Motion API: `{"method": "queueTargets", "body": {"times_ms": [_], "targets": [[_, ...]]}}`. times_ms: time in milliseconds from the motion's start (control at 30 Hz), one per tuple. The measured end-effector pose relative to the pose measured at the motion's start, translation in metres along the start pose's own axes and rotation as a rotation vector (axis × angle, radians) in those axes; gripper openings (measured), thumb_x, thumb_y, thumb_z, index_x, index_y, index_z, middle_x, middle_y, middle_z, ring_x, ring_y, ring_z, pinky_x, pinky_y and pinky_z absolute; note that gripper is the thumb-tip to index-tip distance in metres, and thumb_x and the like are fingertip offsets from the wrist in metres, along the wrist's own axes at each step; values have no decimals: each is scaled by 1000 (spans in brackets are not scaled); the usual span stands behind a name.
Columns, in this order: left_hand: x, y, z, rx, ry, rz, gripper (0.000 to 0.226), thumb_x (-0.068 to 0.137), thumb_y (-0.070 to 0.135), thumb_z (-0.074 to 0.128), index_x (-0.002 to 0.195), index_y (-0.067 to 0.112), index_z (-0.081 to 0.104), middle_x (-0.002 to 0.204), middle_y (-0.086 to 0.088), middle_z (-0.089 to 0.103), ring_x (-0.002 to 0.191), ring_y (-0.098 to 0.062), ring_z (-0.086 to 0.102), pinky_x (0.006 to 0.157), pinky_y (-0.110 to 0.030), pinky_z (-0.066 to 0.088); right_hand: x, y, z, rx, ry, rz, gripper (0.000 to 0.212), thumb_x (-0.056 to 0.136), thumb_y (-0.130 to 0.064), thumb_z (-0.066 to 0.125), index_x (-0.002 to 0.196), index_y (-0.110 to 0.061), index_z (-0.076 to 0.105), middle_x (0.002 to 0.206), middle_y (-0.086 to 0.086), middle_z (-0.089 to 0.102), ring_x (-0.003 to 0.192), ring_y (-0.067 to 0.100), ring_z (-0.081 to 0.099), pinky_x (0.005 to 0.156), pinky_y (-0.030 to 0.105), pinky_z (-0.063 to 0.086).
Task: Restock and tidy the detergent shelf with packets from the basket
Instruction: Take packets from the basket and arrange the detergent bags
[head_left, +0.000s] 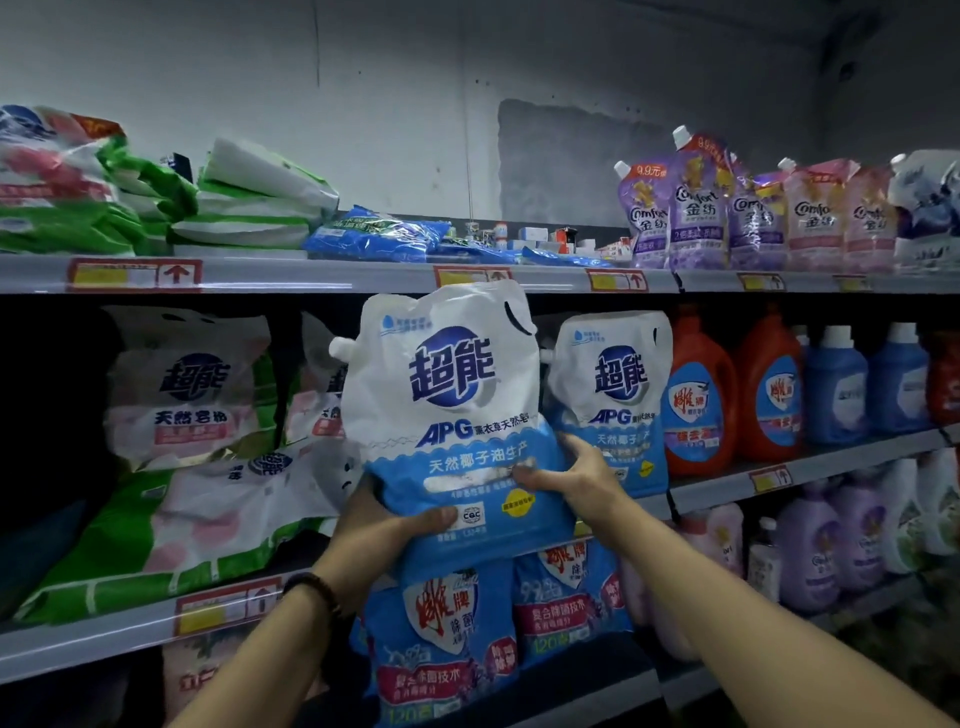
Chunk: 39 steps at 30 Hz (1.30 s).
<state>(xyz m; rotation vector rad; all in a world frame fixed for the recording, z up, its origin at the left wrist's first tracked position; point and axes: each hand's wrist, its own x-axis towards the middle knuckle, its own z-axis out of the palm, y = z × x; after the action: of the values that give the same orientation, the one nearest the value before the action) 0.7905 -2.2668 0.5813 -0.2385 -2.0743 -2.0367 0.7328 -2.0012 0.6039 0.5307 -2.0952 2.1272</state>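
your pouch (447, 415) hides most of your left hand (376, 538); boxes (545, 236) above it are too small to read.

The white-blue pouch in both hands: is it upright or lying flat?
Upright: the pouch has its handle on top; left hand and right hand hold its bottom.

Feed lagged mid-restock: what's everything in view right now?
held pouch: one, white-blue, before middle shelf
shelved pouch: one, white-blue, middle shelf, right of it
red bottles: at least two, middle shelf right
blue bottles: two, right of red bottles
powder bags: several, white-green-pink, middle shelf left
Comfort pouches: about five, purple and pink, top shelf right
blue packets: two, below held pouch
left hand: grips held pouch's bottom
right hand: grips its lower right
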Motion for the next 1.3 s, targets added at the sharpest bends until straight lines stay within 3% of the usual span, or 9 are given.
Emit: {"method": "queueTargets", "body": {"times_ms": [167,333,433,600,700,800,1000,1200,1300], "targets": [[53,-14,0,114,80,96,87,58,15,103,132,23,57,124,6,76,108,-14,76,96,-43,62,44,17,-6,-15,27,63,53,76,-8,93,121,-15,67,114,1,81,98,22,80,82,38,65],[97,-38,6,255,93,196,96,58,11,103,134,28,45,130,13,64,113,5,65,94,-15,55,91,33,-12,-291,62,41,96,67,-25,100,150,-16,53,150,2,61,136,29,60,111,53,53],[110,-58,16,295,-2,170,85,68,7,97,133,29,47,129,16,63,105,17,63,98,-20,57,98,40,-9,-466,103,28,90,81,-19,91,158,-18,43,156,0,54,141,29,53,114,52,49],[131,-71,20,292,-119,127,90,74,21,95,148,29,46,137,15,66,120,3,65,93,-13,55,88,42,-6,-413,181,-67,76,79,-40,86,146,-39,50,144,-6,58,133,21,58,109,48,53],[137,-70,22,278,-148,109,86,76,21,94,148,29,47,136,16,68,120,-1,67,90,-12,56,75,51,12,-552,331,-96,104,86,-66,72,166,-29,17,168,3,26,155,29,28,125,53,35],[134,-73,23,276,-152,150,83,81,25,91,149,34,43,137,19,66,121,4,65,91,-9,54,57,68,46,-874,435,-295,103,97,-70,52,169,-24,-5,175,12,-2,162,33,0,130,53,15],[135,-75,19,249,-168,151,89,81,35,90,154,32,39,146,18,61,130,0,61,105,-22,53,80,86,89,-1095,570,-254,86,103,-63,37,170,-24,-1,173,24,11,160,43,12,122,67,26],[128,-76,17,260,-134,115,91,79,41,92,152,33,40,146,16,61,130,-2,61,113,-36,51,88,89,86,-1218,465,-148,85,103,-63,33,170,-16,8,169,32,21,156,51,24,107,76,40],[106,-65,25,447,-31,168,90,85,38,85,157,29,32,151,16,52,136,-1,52,119,-31,43,91,81,87,-1202,428,-34,89,97,-67,29,169,-16,16,166,31,30,151,50,34,92,79,48]]}}
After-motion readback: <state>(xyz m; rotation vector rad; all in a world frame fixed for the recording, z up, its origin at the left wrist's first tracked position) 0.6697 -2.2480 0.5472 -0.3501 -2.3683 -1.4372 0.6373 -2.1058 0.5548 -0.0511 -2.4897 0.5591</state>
